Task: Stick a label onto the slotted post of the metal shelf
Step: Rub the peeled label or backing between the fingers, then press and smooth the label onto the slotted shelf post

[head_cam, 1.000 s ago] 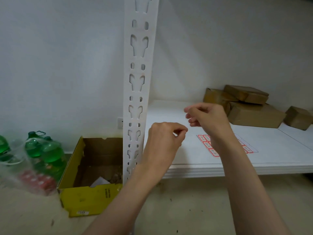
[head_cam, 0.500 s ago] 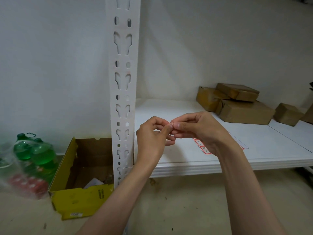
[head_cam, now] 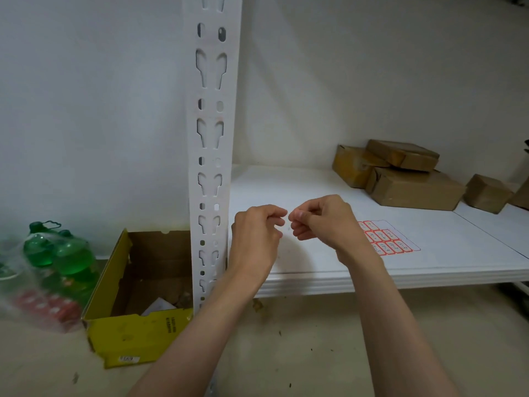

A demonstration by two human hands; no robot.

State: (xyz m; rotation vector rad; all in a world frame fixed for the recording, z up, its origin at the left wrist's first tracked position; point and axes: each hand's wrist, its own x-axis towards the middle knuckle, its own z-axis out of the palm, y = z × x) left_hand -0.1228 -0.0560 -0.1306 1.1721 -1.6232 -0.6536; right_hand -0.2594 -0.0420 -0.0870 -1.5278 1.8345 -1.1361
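Note:
The white slotted post (head_cam: 211, 156) stands upright at the shelf's left front corner. Both my hands hover just right of it, above the white shelf board (head_cam: 286, 184). My left hand (head_cam: 257, 233) has curled fingers, thumb tip against forefinger. My right hand (head_cam: 320, 219) faces it across a narrow gap and pinches thumb on forefinger; a label there is too small and hidden to make out. A sheet of red-bordered labels (head_cam: 386, 239) lies on the shelf behind my right wrist.
Several brown cardboard parcels (head_cam: 412, 179) sit at the shelf's back right. On the floor left of the post stand an open yellow carton (head_cam: 134, 330) and wrapped green bottles (head_cam: 57, 259).
My hands had come together with fingertips touching half a second ago. They have now drawn slightly apart. The view has shifted a little.

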